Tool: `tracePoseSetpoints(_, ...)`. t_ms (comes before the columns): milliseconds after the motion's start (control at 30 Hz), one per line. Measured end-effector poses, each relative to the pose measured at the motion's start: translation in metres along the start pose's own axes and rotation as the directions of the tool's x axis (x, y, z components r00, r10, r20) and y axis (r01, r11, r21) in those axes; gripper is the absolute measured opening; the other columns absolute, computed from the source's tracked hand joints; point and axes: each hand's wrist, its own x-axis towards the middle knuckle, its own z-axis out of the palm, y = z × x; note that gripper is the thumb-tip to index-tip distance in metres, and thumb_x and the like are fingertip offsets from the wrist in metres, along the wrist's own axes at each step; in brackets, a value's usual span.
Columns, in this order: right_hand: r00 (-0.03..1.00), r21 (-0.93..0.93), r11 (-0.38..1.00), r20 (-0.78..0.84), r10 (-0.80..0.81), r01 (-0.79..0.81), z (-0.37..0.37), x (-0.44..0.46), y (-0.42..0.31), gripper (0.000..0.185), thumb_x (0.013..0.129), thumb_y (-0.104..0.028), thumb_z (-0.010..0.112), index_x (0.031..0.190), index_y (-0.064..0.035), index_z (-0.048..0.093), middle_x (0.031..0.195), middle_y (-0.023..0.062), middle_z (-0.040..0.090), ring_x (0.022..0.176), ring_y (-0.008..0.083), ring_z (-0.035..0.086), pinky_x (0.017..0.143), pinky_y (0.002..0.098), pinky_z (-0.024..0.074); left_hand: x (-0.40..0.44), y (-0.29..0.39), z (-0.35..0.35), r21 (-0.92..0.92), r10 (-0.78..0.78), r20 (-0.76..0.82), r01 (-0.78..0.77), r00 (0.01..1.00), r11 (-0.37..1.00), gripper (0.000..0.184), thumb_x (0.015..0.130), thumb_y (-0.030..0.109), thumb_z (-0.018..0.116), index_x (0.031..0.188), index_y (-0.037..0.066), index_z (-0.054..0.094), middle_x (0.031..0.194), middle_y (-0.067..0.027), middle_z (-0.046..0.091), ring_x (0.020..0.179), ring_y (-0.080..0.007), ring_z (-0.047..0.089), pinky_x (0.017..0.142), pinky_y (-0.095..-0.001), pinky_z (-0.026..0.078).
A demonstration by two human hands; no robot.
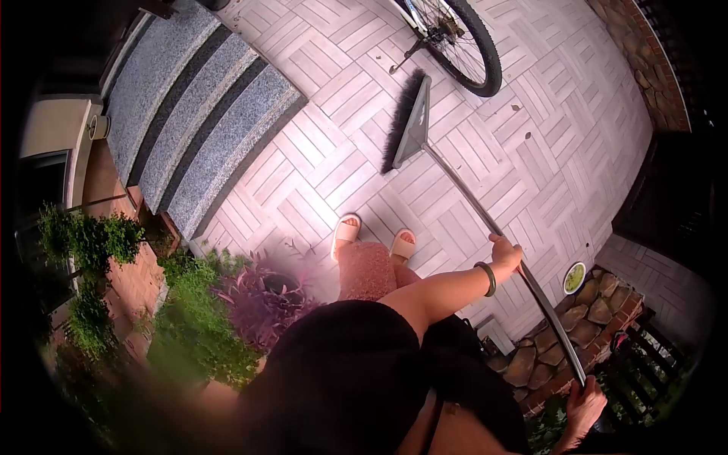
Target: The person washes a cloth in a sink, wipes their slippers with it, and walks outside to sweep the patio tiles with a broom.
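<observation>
A long broom with a grey metal handle (462,189) slants across the view. Its dark-bristled grey head (410,125) rests on the tiled floor, ahead of my feet. My left hand (506,254), with a green bangle (488,279) on its wrist, is closed around the middle of the handle. Lower right, my right hand (585,406) is wrapped round the handle near its upper end; part of that grip is hidden. My feet, in pale slippers (346,233), stand on the tiles.
Bicycle wheel (491,64) close beyond the broom head; grey stone steps (235,129) to the left. Several dry leaves (528,136) lie on the tiles. Purple-leaved plants (258,299) grow at lower left. A stone-faced wall (580,334) and a bowl with green contents (574,277) are at right.
</observation>
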Motion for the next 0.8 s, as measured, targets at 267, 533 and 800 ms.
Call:
tracePoseSetpoints(267,0.995,0.158,0.982,0.001,-0.103,0.101,0.014,0.156,-0.195,0.032,0.081,-0.035,0.053,0.081,-0.0046,0.046,0.066,0.0144,0.055,0.058,0.0331,0.057,0.052,0.041,0.044,0.14,0.139,-0.222,0.158,0.043,-0.313,0.008,0.949,0.987,0.041,0.073,-0.001,0.047,0.099,-0.011,0.017,0.062,-0.0212,0.054,0.043,-0.0274,0.056,0.037,-0.0347,0.049)
tracePoseSetpoints(533,0.962,0.219,0.975,0.272,-0.034,-0.028,0.031,0.131,-0.263,0.033,0.079,-0.037,0.056,0.078,-0.0053,0.048,0.059,0.0131,0.057,0.055,0.0317,0.057,0.049,0.0404,0.0436,0.244,0.042,-0.287,0.61,0.124,-0.225,0.041,0.967,0.791,0.052,0.071,0.003,0.047,0.107,-0.022,0.019,0.071,-0.0247,0.058,0.054,-0.0246,0.061,0.038,-0.0354,0.049)
tracePoseSetpoints(800,0.877,0.084,0.917,0.335,0.343,-0.391,-0.026,-0.023,-0.205,0.032,0.072,-0.039,0.059,0.074,-0.0082,0.05,0.065,0.0122,0.053,0.064,0.0342,0.052,0.058,0.0432,0.0375,0.055,-0.026,-0.185,0.671,-0.301,-0.018,0.235,0.954,0.704,0.084,0.072,0.004,0.054,0.12,-0.015,-0.012,0.104,-0.0306,0.048,0.084,-0.0338,0.059,0.068,-0.0363,0.053)
